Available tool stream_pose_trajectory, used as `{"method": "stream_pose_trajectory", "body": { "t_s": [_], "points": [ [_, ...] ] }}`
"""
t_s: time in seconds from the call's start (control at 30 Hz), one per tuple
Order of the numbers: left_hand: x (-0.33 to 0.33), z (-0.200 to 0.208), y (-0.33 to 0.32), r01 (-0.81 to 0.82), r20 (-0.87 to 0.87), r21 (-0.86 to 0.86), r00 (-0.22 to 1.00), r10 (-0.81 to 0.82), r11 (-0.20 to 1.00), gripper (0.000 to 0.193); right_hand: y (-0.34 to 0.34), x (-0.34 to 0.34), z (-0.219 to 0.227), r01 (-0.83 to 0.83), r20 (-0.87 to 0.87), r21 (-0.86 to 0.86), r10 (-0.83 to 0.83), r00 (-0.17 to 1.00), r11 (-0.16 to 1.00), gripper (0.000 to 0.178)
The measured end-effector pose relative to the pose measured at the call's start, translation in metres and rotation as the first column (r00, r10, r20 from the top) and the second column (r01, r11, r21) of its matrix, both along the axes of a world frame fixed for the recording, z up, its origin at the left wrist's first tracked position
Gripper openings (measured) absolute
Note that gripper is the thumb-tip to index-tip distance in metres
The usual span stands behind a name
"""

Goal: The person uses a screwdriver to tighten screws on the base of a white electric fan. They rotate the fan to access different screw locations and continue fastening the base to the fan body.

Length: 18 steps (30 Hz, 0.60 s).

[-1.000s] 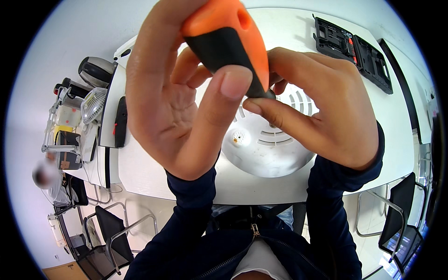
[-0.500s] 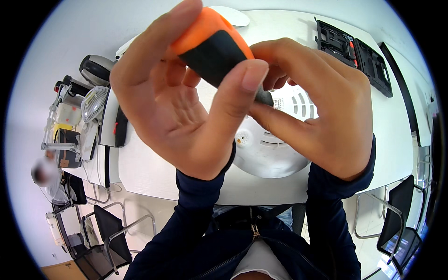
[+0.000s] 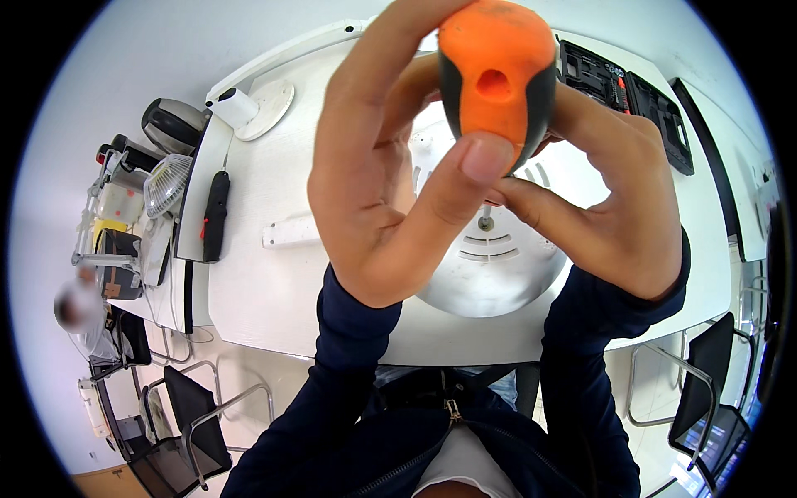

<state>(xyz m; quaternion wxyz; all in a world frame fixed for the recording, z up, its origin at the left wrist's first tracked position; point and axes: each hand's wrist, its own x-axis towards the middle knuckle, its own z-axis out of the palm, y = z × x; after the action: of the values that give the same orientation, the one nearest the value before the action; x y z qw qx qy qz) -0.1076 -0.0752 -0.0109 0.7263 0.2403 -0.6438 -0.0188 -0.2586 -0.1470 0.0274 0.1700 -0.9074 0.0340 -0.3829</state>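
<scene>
A screwdriver (image 3: 498, 50) with a fat orange and black handle is held upright, its butt end and round hole facing me. My left hand (image 3: 365, 191) is closed about the handle, thumb pressed on its near side. Below the handle, the thumb and fingers of my right hand (image 3: 623, 191) pinch the tool's lower part, mostly hidden. Beneath both hands lies a round silver metal disc (image 3: 490, 286) with curved slots. A thin metal piece shows at its middle below the handle; whether it is the shaft I cannot tell.
On the white table (image 3: 257, 307) lie a white bar (image 3: 290, 232), a white round stand (image 3: 270, 112) and, far right, an open black tool case (image 3: 664, 116). A black cordless tool (image 3: 216, 216) lies at left. Chairs (image 3: 195, 407) and a person (image 3: 87, 319) are beyond.
The screwdriver has swung from a slant to upright, its butt now facing me. My left hand has moved right, uncovering the white stand, bar and black tool; my right hand has shifted slightly right.
</scene>
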Motion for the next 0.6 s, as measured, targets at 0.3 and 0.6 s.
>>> {"method": "stream_pose_trajectory", "body": {
  "t_s": [0.3,0.6],
  "points": [
    [-0.014,0.001,0.005,0.017,-0.116,0.026,0.993,-0.014,1.000,0.079,0.010,0.001,0.001,0.101,-0.014,0.002,-0.101,0.995,0.995,0.048],
    [0.012,-0.003,0.003,-0.094,0.086,-0.087,0.991,0.101,0.992,0.074,0.020,0.007,0.001,0.138,-0.052,0.030,-0.136,0.989,0.990,0.044]
  ]
}}
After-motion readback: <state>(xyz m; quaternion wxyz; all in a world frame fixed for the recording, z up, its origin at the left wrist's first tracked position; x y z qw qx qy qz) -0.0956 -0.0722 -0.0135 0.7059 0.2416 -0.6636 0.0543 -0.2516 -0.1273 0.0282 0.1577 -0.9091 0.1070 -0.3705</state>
